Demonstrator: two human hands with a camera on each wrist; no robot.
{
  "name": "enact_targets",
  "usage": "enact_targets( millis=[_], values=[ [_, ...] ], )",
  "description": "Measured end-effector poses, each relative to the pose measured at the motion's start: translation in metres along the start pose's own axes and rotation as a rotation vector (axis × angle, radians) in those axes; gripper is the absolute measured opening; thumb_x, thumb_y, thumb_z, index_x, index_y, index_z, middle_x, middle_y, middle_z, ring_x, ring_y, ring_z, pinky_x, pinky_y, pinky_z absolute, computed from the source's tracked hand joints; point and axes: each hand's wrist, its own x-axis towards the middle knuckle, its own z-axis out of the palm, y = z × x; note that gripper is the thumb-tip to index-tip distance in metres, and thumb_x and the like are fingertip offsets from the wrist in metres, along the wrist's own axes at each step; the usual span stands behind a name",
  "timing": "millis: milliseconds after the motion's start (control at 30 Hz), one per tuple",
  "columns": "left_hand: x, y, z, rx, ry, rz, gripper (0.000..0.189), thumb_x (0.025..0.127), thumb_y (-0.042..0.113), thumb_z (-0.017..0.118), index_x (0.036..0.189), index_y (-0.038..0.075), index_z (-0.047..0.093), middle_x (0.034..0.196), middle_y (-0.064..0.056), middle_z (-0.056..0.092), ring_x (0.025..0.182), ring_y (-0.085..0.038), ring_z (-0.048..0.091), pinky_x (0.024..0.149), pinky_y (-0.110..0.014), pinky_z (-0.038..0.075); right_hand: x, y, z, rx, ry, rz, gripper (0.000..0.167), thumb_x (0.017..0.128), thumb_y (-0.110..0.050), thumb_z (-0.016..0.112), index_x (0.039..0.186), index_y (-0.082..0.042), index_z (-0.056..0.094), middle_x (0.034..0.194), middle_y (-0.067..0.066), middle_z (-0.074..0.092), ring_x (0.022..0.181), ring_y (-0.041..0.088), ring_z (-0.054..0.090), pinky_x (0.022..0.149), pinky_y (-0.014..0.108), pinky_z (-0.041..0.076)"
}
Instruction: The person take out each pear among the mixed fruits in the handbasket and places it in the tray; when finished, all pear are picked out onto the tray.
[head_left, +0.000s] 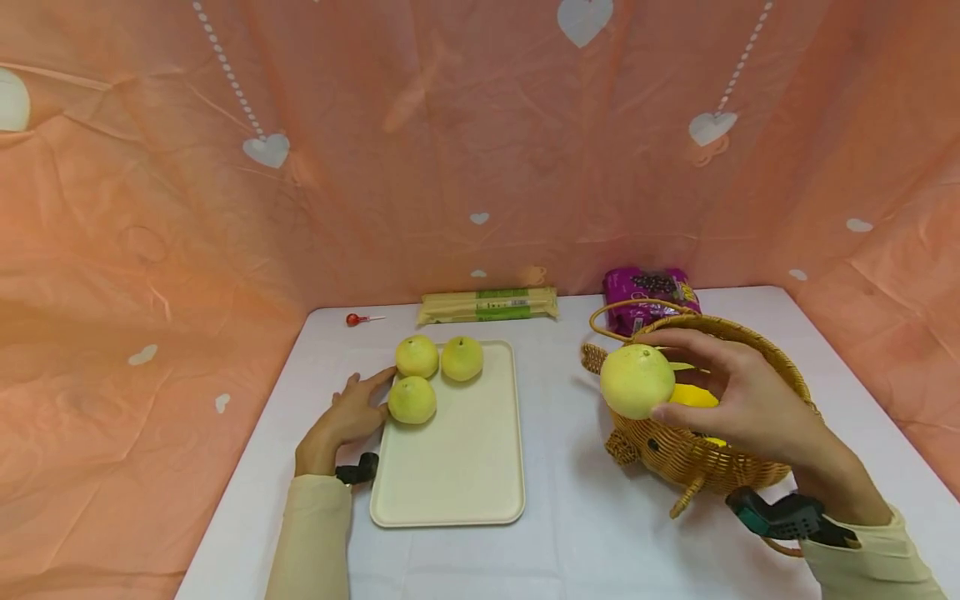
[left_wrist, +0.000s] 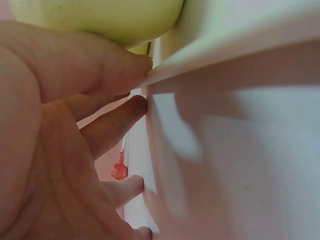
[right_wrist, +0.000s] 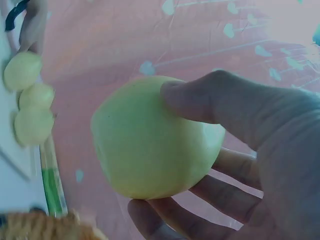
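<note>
My right hand (head_left: 738,396) grips a pale yellow-green apple (head_left: 637,382) between thumb and fingers, above the near left side of a wicker basket (head_left: 731,467). In the right wrist view the thumb lies on one side of the apple and the fingers curl along the other. My left hand (head_left: 356,408) rests at the left edge of a cream tray (head_left: 472,467), its fingers spread and loosely straight. In the left wrist view its thumb is right at the tray rim, beside an apple. Three apples (head_left: 412,400) sit in the tray's far left part.
The basket has animal-like ears and legs and holds yellow things (head_left: 693,397). Behind it lies a purple package (head_left: 645,293). A long tan package (head_left: 487,305) and a red lollipop (head_left: 354,319) lie along the table's back edge, before a peach curtain (head_left: 450,167).
</note>
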Motion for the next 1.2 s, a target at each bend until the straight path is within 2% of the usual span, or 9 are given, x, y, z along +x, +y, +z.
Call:
enact_targets(
  millis=[267,433,633,733,867,1200],
  values=[
    [0.0,0.0,0.001,0.007,-0.002,-0.002,0.072,0.101,0.013,0.057,0.171,0.015,0.04,0.169,-0.029,0.044,0.164,-0.063,0.006,0.122,-0.089,0.001,0.018,-0.002,0.032,0.132,-0.059,-0.014,0.07,0.086,0.002,0.09,0.15,-0.013,0.065,0.148,0.005,0.069,0.125,0.013,0.072,0.107,0.021,0.057],
    [0.0,0.0,0.001,0.001,-0.01,-0.016,0.072,0.101,0.014,0.058,0.171,0.016,0.04,0.17,-0.029,0.043,0.164,-0.063,0.005,0.122,-0.089,0.002,0.032,-0.006,0.056,0.207,-0.079,0.001,0.068,0.088,-0.002,0.09,0.149,-0.015,0.065,0.147,0.003,0.068,0.125,0.018,0.072,0.108,0.024,0.058],
    [0.0,-0.001,0.002,-0.001,-0.013,-0.029,0.072,0.102,0.015,0.058,0.171,0.017,0.04,0.17,-0.029,0.042,0.165,-0.062,0.005,0.123,-0.088,0.002,0.051,-0.013,0.087,0.234,-0.105,0.015,0.07,0.087,-0.013,0.094,0.15,-0.02,0.065,0.15,-0.001,0.066,0.132,0.022,0.07,0.113,0.028,0.056],
    [0.0,-0.001,0.002,-0.002,-0.016,-0.035,0.073,0.101,0.015,0.058,0.171,0.017,0.039,0.171,-0.029,0.041,0.164,-0.062,0.005,0.123,-0.088,0.002,0.06,-0.014,0.102,0.226,-0.117,-0.001,0.07,0.088,-0.013,0.093,0.152,-0.017,0.064,0.152,0.002,0.066,0.132,0.025,0.07,0.113,0.031,0.056],
    [0.0,0.0,0.001,-0.004,-0.02,-0.045,0.073,0.101,0.016,0.059,0.172,0.018,0.039,0.171,-0.029,0.04,0.164,-0.062,0.005,0.123,-0.088,0.002,0.072,-0.007,0.123,0.228,-0.128,-0.038,0.07,0.088,-0.011,0.092,0.152,-0.011,0.063,0.154,0.008,0.065,0.131,0.029,0.071,0.112,0.034,0.058],
    [-0.001,0.002,-0.001,0.009,-0.007,-0.011,0.072,0.1,0.014,0.058,0.17,0.012,0.04,0.169,-0.031,0.043,0.163,-0.064,0.006,0.121,-0.089,0.002,0.089,0.021,0.166,0.29,-0.088,0.007,0.07,0.085,-0.004,0.091,0.15,-0.006,0.064,0.152,0.012,0.066,0.127,0.032,0.071,0.109,0.033,0.06]
  ],
)
